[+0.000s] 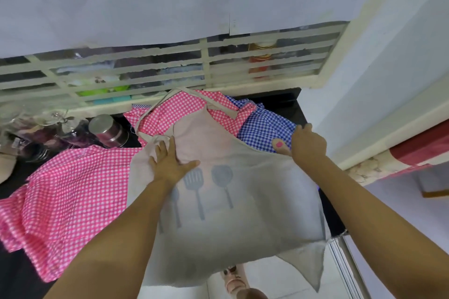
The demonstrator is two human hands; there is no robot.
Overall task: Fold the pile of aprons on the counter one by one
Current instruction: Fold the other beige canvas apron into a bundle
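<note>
The dark surface (279, 104) carries a pink checked apron (73, 189) at left, more pink checked cloth (184, 114) and a blue checked apron (264, 128) at the back, a beige apron (230, 213) overhanging its front edge, and a steel canister (107, 130) beside glassware (36, 133).

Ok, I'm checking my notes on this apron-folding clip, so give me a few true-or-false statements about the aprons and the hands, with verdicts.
1. The beige cloth apron with grey utensil prints lies over the checked aprons. True.
2. The left hand pinches a strap. False: it presses flat on the beige apron, fingers spread.
3. The right hand grips the beige apron's right edge. True.
4. The blue-and-white checked apron lies at the left. False: it lies at the right, behind the beige one. The pink-and-white checked apron is at the left.
5. The round steel container stands on the beige apron. False: it stands on the black counter, behind the pink apron.
</note>
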